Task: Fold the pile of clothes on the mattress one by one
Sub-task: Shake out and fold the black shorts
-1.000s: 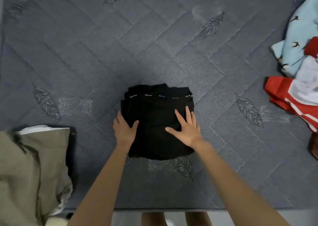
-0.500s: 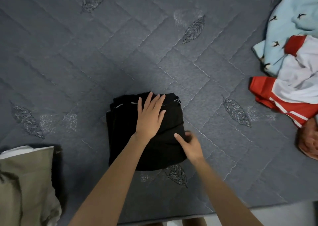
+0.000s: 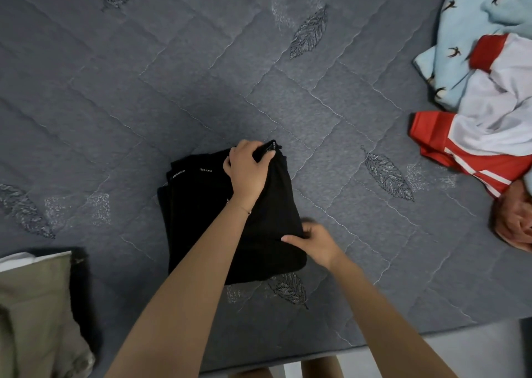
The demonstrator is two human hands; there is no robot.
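Grey mattress (image 3: 144, 89), left hand (image 3: 247, 171) clenched, right hand (image 3: 316, 242) pinching, both on black garment (image 3: 198, 222)

Pale grey floor (image 3: 475, 351) shows btm right, plus small strip btm centre.

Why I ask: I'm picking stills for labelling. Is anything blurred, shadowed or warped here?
Head view: light is soft and even, no glare; the right hand at the edge of the black garment looks smeared by motion, the left hand is sharper; the wide-angle lens stretches the forearms toward the bottom edge.
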